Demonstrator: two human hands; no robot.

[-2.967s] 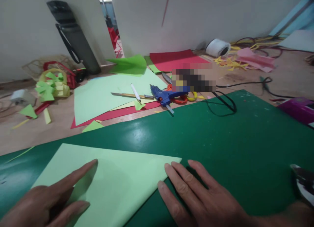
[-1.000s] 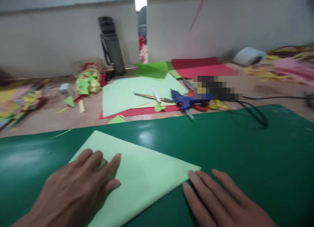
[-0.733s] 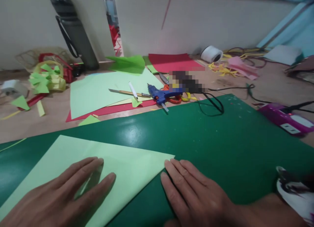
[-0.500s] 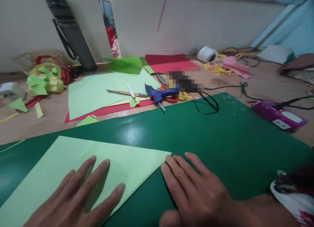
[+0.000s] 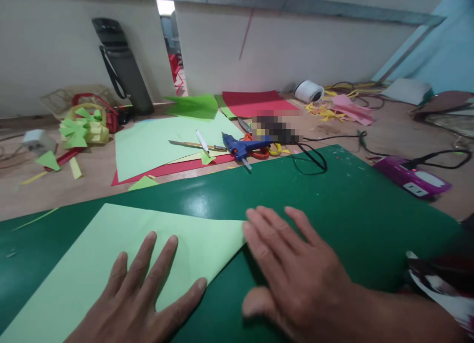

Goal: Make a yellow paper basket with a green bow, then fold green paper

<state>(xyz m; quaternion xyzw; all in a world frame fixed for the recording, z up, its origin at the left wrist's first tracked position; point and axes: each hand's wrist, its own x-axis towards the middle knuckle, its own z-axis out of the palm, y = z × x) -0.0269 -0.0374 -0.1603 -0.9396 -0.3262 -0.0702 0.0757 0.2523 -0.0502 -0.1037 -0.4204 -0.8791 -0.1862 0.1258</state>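
Both hands lie palm down with fingers spread and straight; neither has hold of anything.

The left hand, at the lower centre-left of the frame, presses flat on a folded sheet of pale green paper. Its thumb tip reaches the paper's lower slanted edge.

The right hand, at the lower centre-right, rests on the green cutting mat. Its fingertips sit on the pointed right-hand corner of the paper, which shows as a flat triangle that widens toward the lower left of the frame.

The paper lies wholly on the mat, in the lower left quarter of the frame. The mat fills most of the lower half.

Above the mat, on the wooden floor:
- A large pale green sheet lies over a red sheet, centre-left.
- A craft knife and a white pen lie on that green sheet.
- A blue glue gun lies just right of them, its nozzle pointing toward the mat. Scissors touch it, and a black cable loops onto the mat's top edge.
- A dark bottle leans against the wall, upper left.
- A basket of green paper pieces stands at far left.
- A white roll of tape lies at upper right of centre.
- A purple power strip lies at the right edge of the mat.
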